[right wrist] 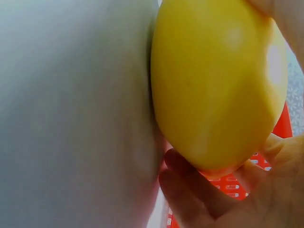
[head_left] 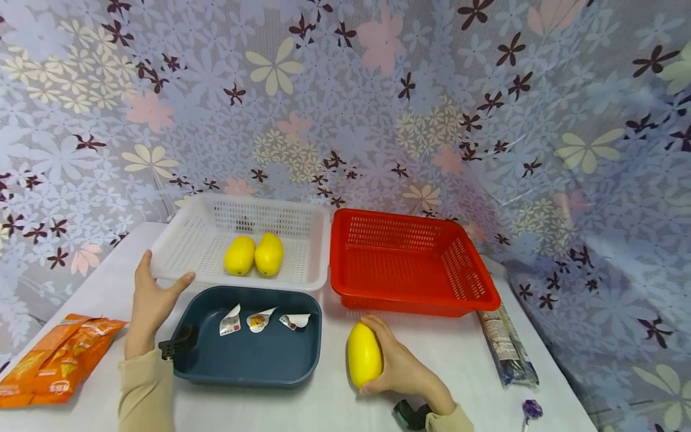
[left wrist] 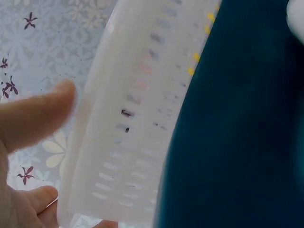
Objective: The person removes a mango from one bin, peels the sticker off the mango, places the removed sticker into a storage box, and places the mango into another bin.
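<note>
My right hand (head_left: pixel 402 366) grips a smooth yellow mango (head_left: pixel 363 355) low over the white tabletop, thumb at its near end and fingers round its far end. In the right wrist view the mango (right wrist: pixel 213 85) fills much of the picture, fingertips curled at its lower end. At the near left corner of the white plastic basket (head_left: pixel 315 252), my left hand (head_left: pixel 153 300) holds the rim between spread thumb and fingers. Some of its fingertips pass behind the basket wall (left wrist: pixel 109 142) in the left wrist view. Two more yellow mangoes (head_left: pixel 254 255) lie side by side inside this basket.
A red basket (head_left: pixel 415 306) stands right of the white one. Between my hands sits a dark blue tray (head_left: pixel 248 360) holding three torn wrapper pieces (head_left: pixel 259 321). An orange snack bag (head_left: pixel 56 360) lies far left; a clear packet (head_left: pixel 507 348) and purple lollipop (head_left: pixel 532 409) lie right.
</note>
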### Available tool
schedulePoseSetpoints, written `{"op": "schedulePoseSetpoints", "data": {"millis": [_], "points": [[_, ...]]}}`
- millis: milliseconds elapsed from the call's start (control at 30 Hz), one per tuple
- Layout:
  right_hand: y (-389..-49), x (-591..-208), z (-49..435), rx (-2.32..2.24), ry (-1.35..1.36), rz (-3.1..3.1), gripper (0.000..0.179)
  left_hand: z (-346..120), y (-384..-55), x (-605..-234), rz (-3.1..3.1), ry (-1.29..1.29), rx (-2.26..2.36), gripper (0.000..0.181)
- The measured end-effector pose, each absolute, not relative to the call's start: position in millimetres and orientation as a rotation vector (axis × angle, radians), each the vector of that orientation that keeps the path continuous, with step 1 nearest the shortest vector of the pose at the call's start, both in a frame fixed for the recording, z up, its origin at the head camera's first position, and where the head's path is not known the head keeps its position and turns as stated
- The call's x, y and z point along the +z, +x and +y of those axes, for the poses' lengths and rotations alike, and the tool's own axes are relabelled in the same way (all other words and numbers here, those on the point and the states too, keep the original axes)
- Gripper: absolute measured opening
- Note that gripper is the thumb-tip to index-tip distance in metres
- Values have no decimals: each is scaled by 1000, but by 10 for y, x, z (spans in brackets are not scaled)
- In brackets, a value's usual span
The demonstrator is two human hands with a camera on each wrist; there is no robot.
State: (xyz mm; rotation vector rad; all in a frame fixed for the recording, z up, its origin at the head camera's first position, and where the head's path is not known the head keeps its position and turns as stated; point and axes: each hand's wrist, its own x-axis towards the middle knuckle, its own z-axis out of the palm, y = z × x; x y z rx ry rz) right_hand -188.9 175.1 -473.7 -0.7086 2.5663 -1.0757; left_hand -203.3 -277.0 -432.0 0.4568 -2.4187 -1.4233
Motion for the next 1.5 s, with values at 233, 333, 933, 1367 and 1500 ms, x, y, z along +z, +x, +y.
{"op": "schedulePoseSetpoints", "data": {"millis": [233, 333, 933, 1367, 1500], "points": [[-1867, -4642, 1729, -1061, -749, 2509, 112, -2749, -2035, -4349, -2393, 468, -1462, 103], [-1857, -4537, 1703, -1053, -791, 2476, 110, -2742, -2037, -4340, -2391, 479, -1480, 104], [-2201, -3973, 1304, -1246, -1059, 2355, 104, -2767, -2038, -4341, -2362, 466, -1513, 106], [-2854, -3683, 881, -1272, -1087, 2396, 95, -2750, -2056, -4346, -2354, 455, -1519, 107], [-3064, -3687, 668, -1212, -1095, 2432, 87, -2765, -2054, -4343, -2343, 456, -1527, 107]]}}
